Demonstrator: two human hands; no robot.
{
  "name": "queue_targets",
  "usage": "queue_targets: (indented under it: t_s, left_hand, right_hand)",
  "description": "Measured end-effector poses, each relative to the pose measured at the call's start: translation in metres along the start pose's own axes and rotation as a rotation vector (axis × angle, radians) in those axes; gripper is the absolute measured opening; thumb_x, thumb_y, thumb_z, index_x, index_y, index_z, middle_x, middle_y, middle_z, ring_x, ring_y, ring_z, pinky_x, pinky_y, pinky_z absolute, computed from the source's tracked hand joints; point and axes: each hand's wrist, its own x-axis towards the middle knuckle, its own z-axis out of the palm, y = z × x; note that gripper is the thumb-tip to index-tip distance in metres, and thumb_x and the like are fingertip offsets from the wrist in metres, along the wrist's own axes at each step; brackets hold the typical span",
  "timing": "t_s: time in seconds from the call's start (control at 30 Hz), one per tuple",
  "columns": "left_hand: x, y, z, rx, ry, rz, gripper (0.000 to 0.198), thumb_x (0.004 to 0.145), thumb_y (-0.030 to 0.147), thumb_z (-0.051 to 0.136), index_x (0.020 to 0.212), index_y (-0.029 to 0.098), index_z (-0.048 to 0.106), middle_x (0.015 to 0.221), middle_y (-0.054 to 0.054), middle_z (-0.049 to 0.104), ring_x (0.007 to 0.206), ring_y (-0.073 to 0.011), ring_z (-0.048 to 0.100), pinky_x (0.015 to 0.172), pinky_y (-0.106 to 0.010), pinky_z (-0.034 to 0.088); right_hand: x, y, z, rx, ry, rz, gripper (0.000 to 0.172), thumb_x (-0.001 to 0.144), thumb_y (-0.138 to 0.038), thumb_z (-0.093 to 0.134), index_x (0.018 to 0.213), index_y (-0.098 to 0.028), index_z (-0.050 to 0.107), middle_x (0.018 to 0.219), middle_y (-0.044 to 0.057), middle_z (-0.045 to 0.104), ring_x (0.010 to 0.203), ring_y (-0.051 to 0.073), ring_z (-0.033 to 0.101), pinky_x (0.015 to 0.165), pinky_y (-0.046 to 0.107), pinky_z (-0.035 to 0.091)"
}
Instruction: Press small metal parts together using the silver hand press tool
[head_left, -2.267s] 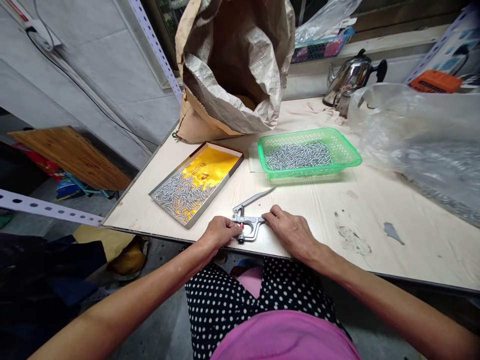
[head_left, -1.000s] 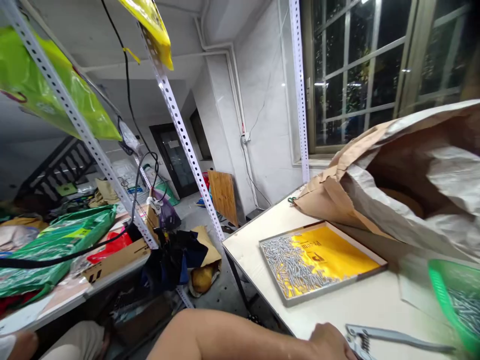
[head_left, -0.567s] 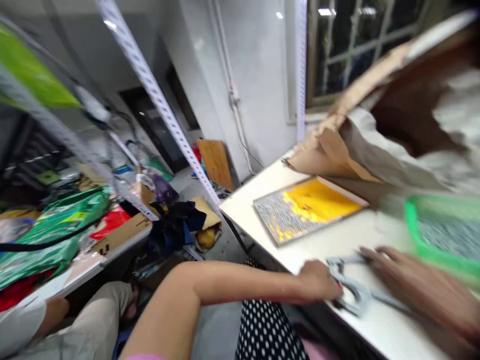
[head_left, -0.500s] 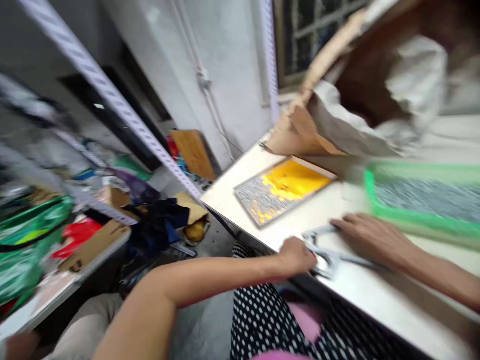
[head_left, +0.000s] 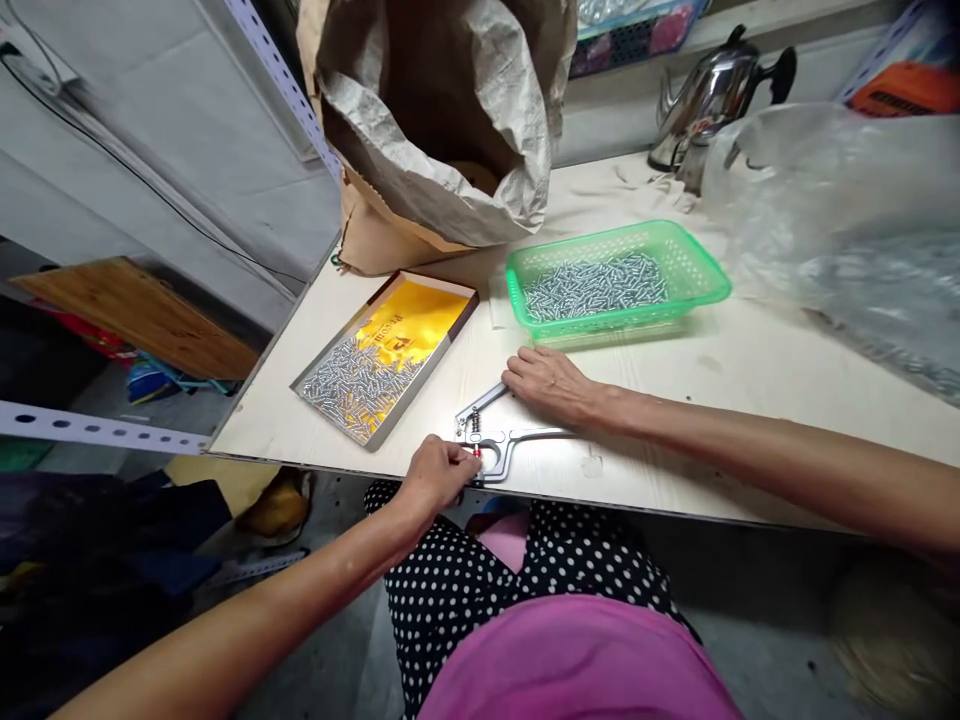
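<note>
Left hand [head_left: 436, 472]: fingers closed in a pinch at a small red piece [head_left: 476, 453] in the mouth of a pair of grey metal pliers [head_left: 507, 455]; whatever lies between the fingertips is too small to tell. Right hand [head_left: 551, 385]: fingers bent over the far end of the raised upper handle [head_left: 487, 401], touching it; whether gripping or only resting, cannot tell. Pliers lying on the desk [head_left: 750, 360] between the two sets of fingers, near the front edge, handles apart, coil spring [head_left: 475, 420] showing, lower handle running under the right hand. Beyond the left fingers and to their left: shallow tray [head_left: 424, 312], yellow inside, set aslant, its nearer part heaped with small silvery metal pieces [head_left: 352, 385]. Just beyond the right fingers: green perforated plastic basket [head_left: 622, 326], a layer of similar pieces [head_left: 596, 287] within. Farther beyond both hands: large brown paper sack [head_left: 409, 228], mouth open, pale lining folded out. Well to the right of the right fingers: clear plastic bag [head_left: 795, 190], silvery contents visible at its base; behind it, a shiny kettle [head_left: 716, 85] with black handle. Well left of the left fingers, off the desk: wooden board [head_left: 142, 310], leaning.
</note>
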Motion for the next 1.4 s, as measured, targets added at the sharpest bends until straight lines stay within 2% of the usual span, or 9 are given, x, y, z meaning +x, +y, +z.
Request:
queue_targets:
  t_s: [0.5,0.67,0.8,0.93,1.03,1.13,1.23,1.3,1.4]
  left_hand:
    - [-0.002,0.012,0.004,-0.018,0.034,-0.102,0.021,0.067,0.027,0.062,0.051,0.015,0.057,0.044,0.005,0.045,0.046,-0.0092,0.039,0.048,-0.023,0.024]
    - [0.000,0.010,0.003,-0.018,0.023,-0.096,0.021,0.065,0.029,0.063,0.050,0.015,0.057,0.044,0.004,0.045,0.046,-0.0092,0.038,0.049,-0.023,0.025]
    - [0.001,0.009,0.003,-0.037,0.005,-0.094,0.023,0.066,0.031,0.062,0.050,0.015,0.055,0.044,0.005,0.044,0.045,-0.0087,0.037,0.048,-0.023,0.024]
    - [0.002,0.006,0.002,-0.022,0.003,-0.080,0.023,0.066,0.032,0.062,0.052,0.015,0.057,0.046,0.004,0.046,0.047,-0.0089,0.038,0.049,-0.023,0.026]
    - [0.003,0.005,0.002,-0.021,-0.003,-0.083,0.023,0.065,0.032,0.063,0.052,0.014,0.058,0.046,0.004,0.047,0.047,-0.0090,0.039,0.049,-0.023,0.026]
    - [0.003,0.004,0.003,-0.038,0.004,-0.086,0.022,0.064,0.033,0.065,0.054,0.014,0.059,0.048,0.003,0.048,0.048,-0.0093,0.040,0.049,-0.023,0.027]
    - [0.004,0.004,0.004,-0.044,0.002,-0.088,0.023,0.065,0.034,0.065,0.055,0.014,0.060,0.047,0.004,0.047,0.048,-0.0094,0.039,0.049,-0.023,0.027]
    - [0.004,0.002,0.004,-0.014,0.007,-0.081,0.024,0.067,0.034,0.065,0.056,0.014,0.060,0.047,0.005,0.045,0.048,-0.0094,0.038,0.049,-0.024,0.026]
    - [0.002,0.000,0.003,0.073,-0.007,-0.051,0.027,0.074,0.035,0.063,0.058,0.014,0.062,0.049,0.003,0.046,0.049,-0.0109,0.040,0.050,-0.025,0.030]
  right_hand:
    - [-0.017,0.001,0.000,0.108,0.017,0.098,0.019,0.095,-0.014,0.045,0.092,-0.014,0.064,0.088,0.010,0.062,0.085,0.023,0.046,0.065,0.033,0.027]
    - [-0.019,-0.004,-0.008,0.140,-0.048,0.138,0.021,0.095,-0.014,0.044,0.092,-0.015,0.064,0.091,0.010,0.063,0.089,0.024,0.048,0.066,0.033,0.030]
    - [-0.026,-0.010,-0.020,0.234,-0.076,0.177,0.020,0.095,-0.027,0.050,0.101,-0.014,0.063,0.096,0.012,0.064,0.092,0.025,0.049,0.071,0.034,0.034]
    - [-0.043,-0.011,-0.024,0.345,-0.050,0.100,0.063,0.085,-0.055,0.060,0.126,-0.008,0.051,0.109,0.016,0.063,0.098,0.029,0.049,0.087,0.041,0.036]
    - [-0.055,-0.009,-0.022,0.397,-0.051,0.054,0.082,0.079,-0.060,0.065,0.136,-0.006,0.041,0.118,0.017,0.059,0.102,0.031,0.048,0.094,0.045,0.035]
    - [-0.063,-0.010,-0.020,0.433,-0.057,0.070,0.080,0.081,-0.051,0.066,0.138,-0.004,0.037,0.119,0.017,0.057,0.101,0.029,0.047,0.089,0.041,0.040]
    - [-0.062,-0.016,-0.023,0.411,-0.078,0.170,0.080,0.073,-0.051,0.073,0.131,-0.004,0.044,0.118,0.018,0.055,0.102,0.031,0.046,0.086,0.040,0.043]
    - [-0.060,-0.021,-0.027,0.380,-0.113,0.235,0.072,0.067,-0.050,0.078,0.119,-0.007,0.053,0.112,0.017,0.056,0.099,0.031,0.047,0.083,0.040,0.044]
    - [-0.057,-0.027,-0.032,0.363,-0.150,0.267,0.053,0.068,-0.046,0.078,0.103,-0.011,0.059,0.105,0.014,0.056,0.094,0.029,0.047,0.077,0.038,0.044]
